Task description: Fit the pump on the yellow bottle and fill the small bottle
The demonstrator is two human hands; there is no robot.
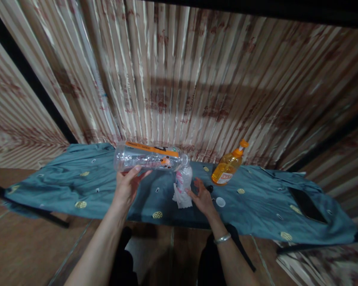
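Observation:
My left hand [128, 184] grips a large clear plastic bottle [143, 158] with an orange label, from below and near its base. The bottle lies tipped nearly level, its neck to the right, just above the top of a small clear bottle [184, 178] with pink marks. That small bottle stands upright on a crumpled white tissue [182, 200]. To its right, my right hand [201, 196] has its fingers apart, with the thumb close to the small bottle; whether it touches cannot be made out. Beside this hand are a small black object [209, 188] and a white round cap [220, 202].
An orange pump bottle [226, 169] of amber liquid stands at the back, right of centre. A black phone [307, 204] lies towards the right end of the table's green cloth [101, 198]. Striped curtains [167, 79] hang behind, with dark metal bars [32, 75] around.

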